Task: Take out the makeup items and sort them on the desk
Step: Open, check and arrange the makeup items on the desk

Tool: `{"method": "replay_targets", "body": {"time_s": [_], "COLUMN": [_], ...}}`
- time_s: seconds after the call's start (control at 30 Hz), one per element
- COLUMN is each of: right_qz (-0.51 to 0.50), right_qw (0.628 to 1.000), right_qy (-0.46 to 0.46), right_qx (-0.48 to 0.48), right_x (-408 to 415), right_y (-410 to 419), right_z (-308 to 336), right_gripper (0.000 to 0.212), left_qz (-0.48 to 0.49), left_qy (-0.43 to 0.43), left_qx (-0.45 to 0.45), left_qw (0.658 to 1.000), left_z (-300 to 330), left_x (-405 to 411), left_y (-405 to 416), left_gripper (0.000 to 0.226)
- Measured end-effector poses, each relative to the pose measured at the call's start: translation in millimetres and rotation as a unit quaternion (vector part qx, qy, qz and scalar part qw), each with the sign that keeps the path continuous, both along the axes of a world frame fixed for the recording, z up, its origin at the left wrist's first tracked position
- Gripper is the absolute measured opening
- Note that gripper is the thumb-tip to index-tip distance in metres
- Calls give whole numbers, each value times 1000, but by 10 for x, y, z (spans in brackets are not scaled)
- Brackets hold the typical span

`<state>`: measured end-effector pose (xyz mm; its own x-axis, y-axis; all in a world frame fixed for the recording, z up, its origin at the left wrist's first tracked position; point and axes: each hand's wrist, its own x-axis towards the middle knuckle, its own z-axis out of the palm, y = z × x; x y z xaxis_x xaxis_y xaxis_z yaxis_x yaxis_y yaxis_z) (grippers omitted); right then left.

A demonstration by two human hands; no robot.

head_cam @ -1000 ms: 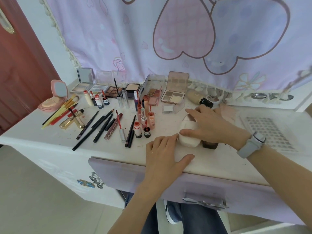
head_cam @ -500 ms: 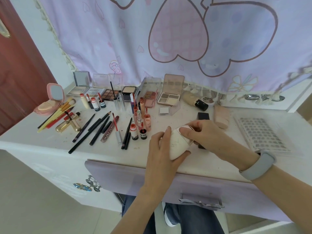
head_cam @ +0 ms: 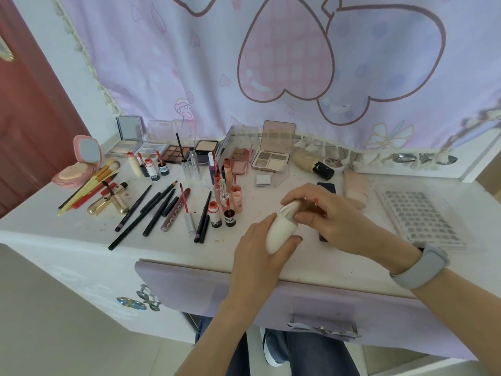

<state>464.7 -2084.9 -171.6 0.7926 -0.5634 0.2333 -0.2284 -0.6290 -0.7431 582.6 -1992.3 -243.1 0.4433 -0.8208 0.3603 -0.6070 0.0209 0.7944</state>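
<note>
So over on the left of the desk (head_cam: 62,226) we've got the pink compact (head_cam: 78,164), the brushes (head_cam: 89,183) and the black pencils (head_cam: 151,210) laid out in rows, then the lip tubes (head_cam: 225,196) standing in a bunch near the middle. Right in front of us is the thing we're dealing with: a white egg-shaped case (head_cam: 279,232), lifted just off the desk edge. Our left hand (head_cam: 260,256) wraps the lower half, fingers and thumb curled snug around it. Our right hand (head_cam: 330,215) pinches the top end, where a seam looks to be parting. Best bet, we reckon: keep the bottom steady, ease the cap off straight so nothing spills, and stay clear of those tubes. Further right sit the beige pouch (head_cam: 355,188) and the sheet of stick-ons (head_cam: 420,215).
</note>
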Motion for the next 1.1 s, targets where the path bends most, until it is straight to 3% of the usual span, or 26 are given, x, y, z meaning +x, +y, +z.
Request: {"method": "replay_targets", "body": {"time_s": [0.1, 0.2, 0.3, 0.37, 0.43, 0.5, 0.63, 0.8, 0.9, 1.0, 1.1], "right_qz": [58, -15, -121, -103, -40, 9, -46, -128, -72, -34, -21], "right_qw": [997, 992, 991, 987, 994, 998, 995, 978, 984, 990, 987], "right_qy": [-33, -66, 57, 123, 102, 52, 37, 162, 162, 136, 156], "right_qx": [48, 108, 27, -28, -17, 37, 86, -13, -9, -13, -15], "right_x": [-34, -7, 43, 49, 6, -39, 15, 74, 35, -7, -38], "right_y": [-35, -39, -100, -124, -135, -155, -93, -135, -160, -176, -217], "right_z": [53, 33, -30, -21, 28, 68, 35, -50, -8, 9, -7], "right_gripper": [33, 6, 26, 19, 13, 25, 3, 29, 29, 41, 39], "left_qz": [13, 18, 18, 23, 31, 39, 39, 31, 39, 46, 44], "left_qy": [38, 12, -42, -64, -70, -59, -72, -109, -118, -101, -142], "left_qx": [-21, -30, -25, -19, -17, -18, -12, -8, -9, 1, 11], "left_qw": [999, 999, 999, 998, 997, 997, 997, 994, 992, 994, 989], "left_z": [21, 17, -17, -30, -26, -13, -16, -43, -53, -41, -33], "left_x": [42, 34, 12, 8, 7, 0, -19, -29, -37, -35, -53], "left_y": [-15, -27, -18, -11, -7, -9, -24, -12, -16, -11, -13], "left_gripper": [62, 63, 62, 63, 63, 64, 66, 66, 66, 66, 65]}}
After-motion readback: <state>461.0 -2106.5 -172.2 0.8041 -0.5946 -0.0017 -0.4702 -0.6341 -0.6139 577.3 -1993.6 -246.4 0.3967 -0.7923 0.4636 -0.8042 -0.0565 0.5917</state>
